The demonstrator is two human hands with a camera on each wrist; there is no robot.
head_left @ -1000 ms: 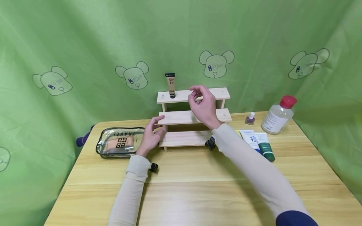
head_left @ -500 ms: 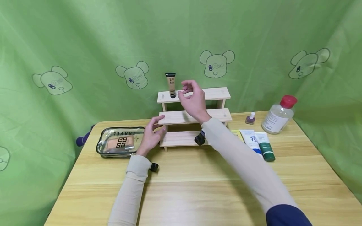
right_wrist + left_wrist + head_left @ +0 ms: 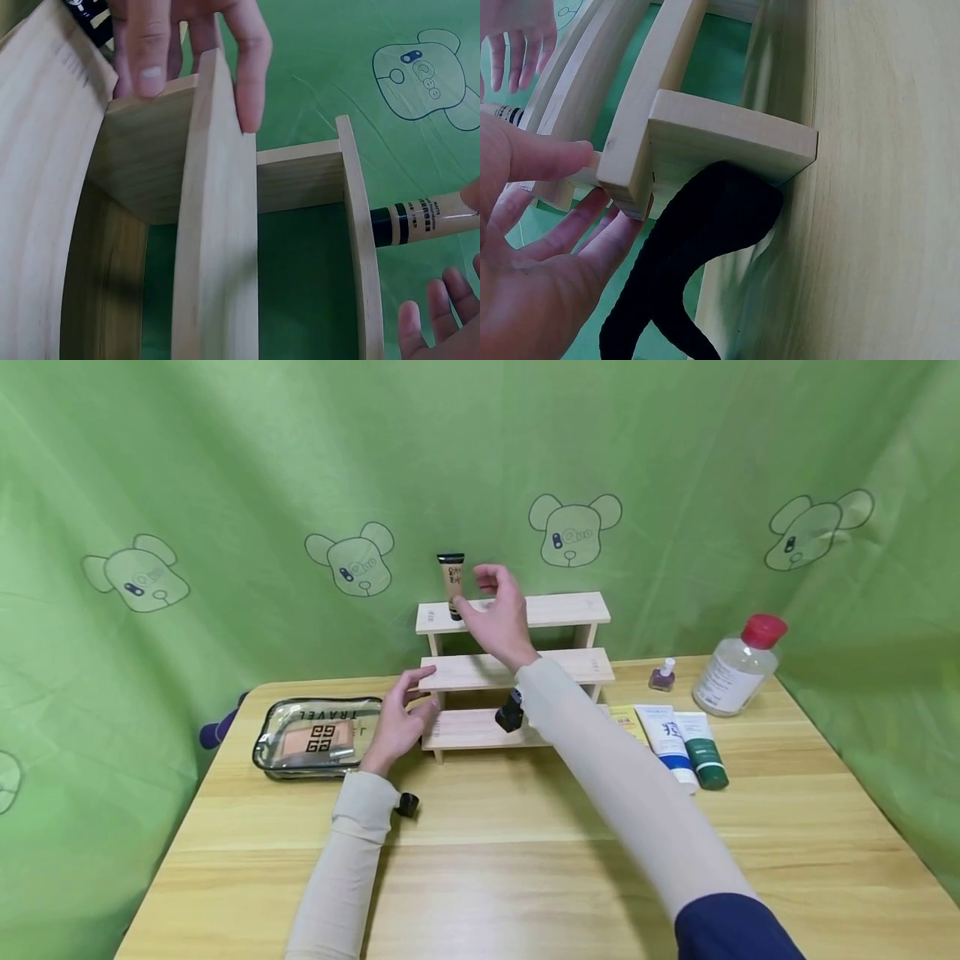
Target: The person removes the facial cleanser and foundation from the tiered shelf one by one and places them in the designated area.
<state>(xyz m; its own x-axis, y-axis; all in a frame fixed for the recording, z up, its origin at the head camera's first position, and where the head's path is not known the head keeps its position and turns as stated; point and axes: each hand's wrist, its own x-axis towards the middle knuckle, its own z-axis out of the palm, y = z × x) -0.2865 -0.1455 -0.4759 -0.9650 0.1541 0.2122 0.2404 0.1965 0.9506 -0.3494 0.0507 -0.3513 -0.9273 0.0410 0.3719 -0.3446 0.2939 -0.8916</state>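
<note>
A three-tier wooden display shelf (image 3: 465, 672) stands at the back of the table. My left hand (image 3: 400, 724) holds the left end of its middle tier, with thumb and fingers on opposite sides of the wood in the left wrist view. On the top tier, toward the left, a beige cosmetic tube (image 3: 453, 578) stands upright on its black cap. My right hand (image 3: 498, 617) is just right of that tube, fingers apart and loosely bent. In the right wrist view its thumb overlaps the tube (image 3: 439, 216); whether it touches cannot be told.
A clear travel pouch (image 3: 318, 739) lies left of the shelf. To the right are a yellow item (image 3: 628, 722), a white-and-blue tube (image 3: 666, 743), a green-and-white tube (image 3: 703, 750), a purple nail polish bottle (image 3: 663, 675) and a red-capped bottle (image 3: 738, 668). A green curtain hangs behind.
My right hand has moved left along the top tier to the beige tube, and its fingers have spread wider. My left hand stays on the shelf, and the tube has not moved.
</note>
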